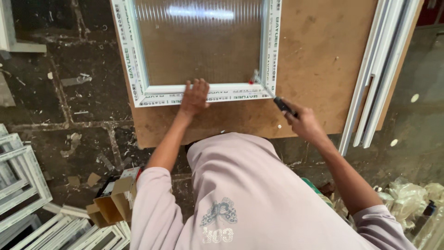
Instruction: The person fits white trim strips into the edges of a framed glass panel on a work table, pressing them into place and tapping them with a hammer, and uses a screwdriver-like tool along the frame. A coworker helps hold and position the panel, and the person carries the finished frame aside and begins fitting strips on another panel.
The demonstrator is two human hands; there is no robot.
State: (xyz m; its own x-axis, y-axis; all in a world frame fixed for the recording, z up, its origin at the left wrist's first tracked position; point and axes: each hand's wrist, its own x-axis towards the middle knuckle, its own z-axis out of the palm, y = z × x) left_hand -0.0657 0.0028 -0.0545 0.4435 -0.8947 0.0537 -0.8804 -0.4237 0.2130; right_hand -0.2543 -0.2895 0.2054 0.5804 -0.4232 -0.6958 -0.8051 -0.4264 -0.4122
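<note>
Frame (203,51) under L hand (194,98), tool (270,95) in R hand (303,122).

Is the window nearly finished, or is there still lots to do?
The white window frame looks put together already, with a ribbed pane inside it, lying on the brown board. Right now the left hand presses on the bottom bar, while the right hand works a thin tool into the bottom right corner. Loose white strips lie beside it, unused. How much remains cannot be told.
</note>
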